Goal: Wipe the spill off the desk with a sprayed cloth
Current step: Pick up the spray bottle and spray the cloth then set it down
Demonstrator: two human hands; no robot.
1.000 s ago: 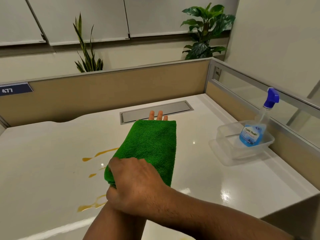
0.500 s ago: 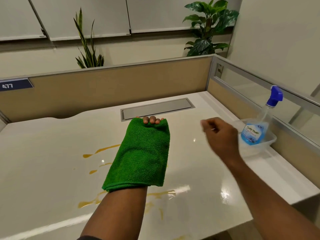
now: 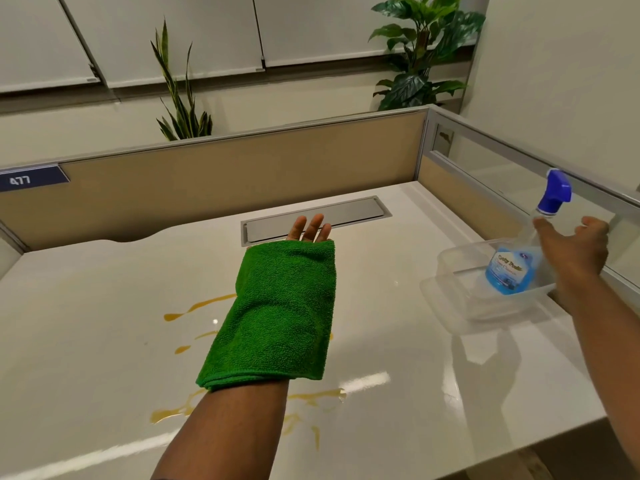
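A folded green cloth (image 3: 277, 313) lies draped over my left hand (image 3: 310, 229), which is held palm up above the white desk (image 3: 86, 323); only the fingertips show past the cloth's far edge. Amber spill streaks (image 3: 197, 306) mark the desk under and beside my forearm, with more streaks near the front edge. A spray bottle (image 3: 509, 271) with blue liquid and a blue trigger head stands in a clear plastic tub (image 3: 460, 261) at the right. My right hand (image 3: 575, 251) is open right beside the bottle's neck, fingers spread, not closed on it.
A grey cable hatch (image 3: 346, 213) is set into the desk behind my left hand. Tan partition panels (image 3: 207, 181) wall the back, and a glass panel runs along the right. Two potted plants stand behind the partition. The desk's front right corner drops off near my right forearm.
My right hand left the cloth at my left wrist and moved right to the spray bottle. My left fingers uncurled and now point outward past the cloth.
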